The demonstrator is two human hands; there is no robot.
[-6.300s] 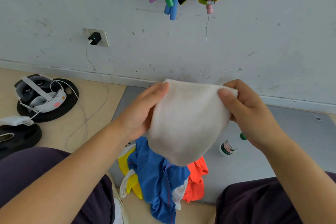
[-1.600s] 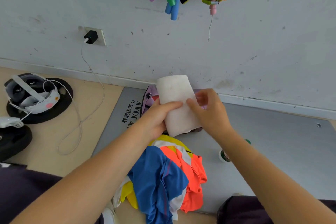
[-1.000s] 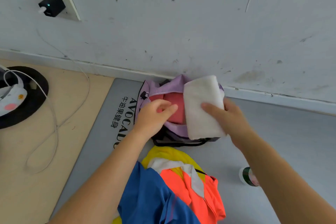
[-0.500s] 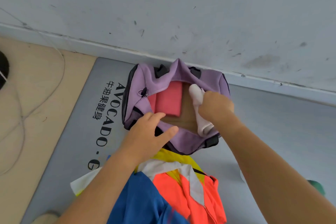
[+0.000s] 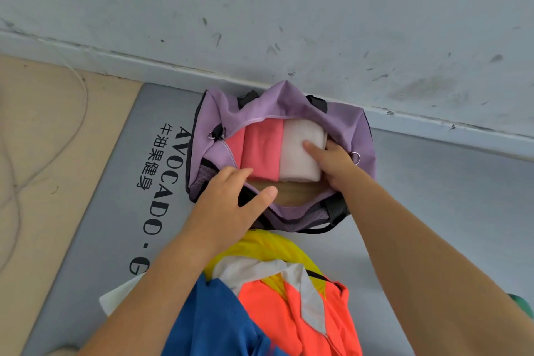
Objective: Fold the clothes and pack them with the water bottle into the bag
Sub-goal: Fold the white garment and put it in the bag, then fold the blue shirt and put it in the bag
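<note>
Green bottle cap (image 5: 523,305) cut off by the right edge, body hidden behind the right forearm. Pile of clothes (image 5: 291,309) cropped at the bottom edge, partly covered by the left forearm. Near rim of the bag (image 5: 291,220) hidden under the left hand (image 5: 231,205). Mat (image 5: 115,211) lettering cut off after "G" by that arm.

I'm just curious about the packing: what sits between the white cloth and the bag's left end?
In the head view, a folded pink garment lies there, snug against the white cloth inside the purple bag.
</note>
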